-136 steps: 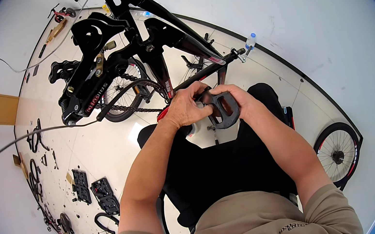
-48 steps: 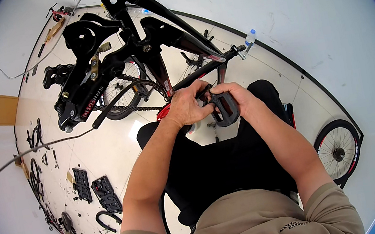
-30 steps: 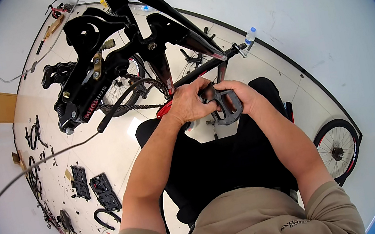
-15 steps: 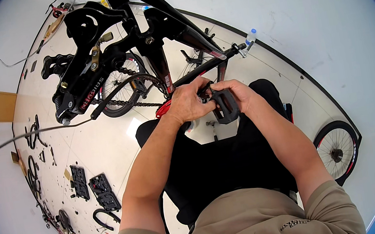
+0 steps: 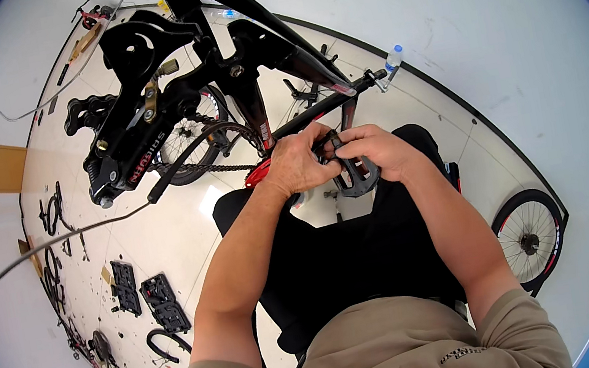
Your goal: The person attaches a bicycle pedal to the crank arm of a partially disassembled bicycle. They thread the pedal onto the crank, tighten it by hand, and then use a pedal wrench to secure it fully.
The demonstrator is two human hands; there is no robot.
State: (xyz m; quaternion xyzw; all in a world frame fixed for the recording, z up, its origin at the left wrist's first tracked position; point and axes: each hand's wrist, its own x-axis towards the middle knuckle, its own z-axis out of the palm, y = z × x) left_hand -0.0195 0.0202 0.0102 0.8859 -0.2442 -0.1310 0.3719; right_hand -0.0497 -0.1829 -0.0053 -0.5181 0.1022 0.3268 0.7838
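A black bicycle pedal (image 5: 362,179) sits between my hands, close above my knees. My right hand (image 5: 377,151) pinches its upper part, with the thumb and fingers on the frame and spindle end. Beside it my left hand (image 5: 296,162) is closed around what looks like the crank arm, mostly hidden under the palm; its thumb rests near the pedal's edge. Left of that hand shows part of a red chainring (image 5: 259,173) with the chain (image 5: 219,168) running off it. Above stands the black bicycle frame (image 5: 245,88) with a rear derailleur (image 5: 142,143) hanging in front.
A loose cable (image 5: 56,235) bows out from the derailleur to the left. Open tool cases (image 5: 164,303) and scattered parts lie on the tiled floor at left. A wheel (image 5: 529,243) leans at the right wall, and a water bottle (image 5: 394,58) stands farther off.
The pedal has rotated, now showing more of its open face. My right hand has shifted its grip over the top of it. My left hand has stayed in place.
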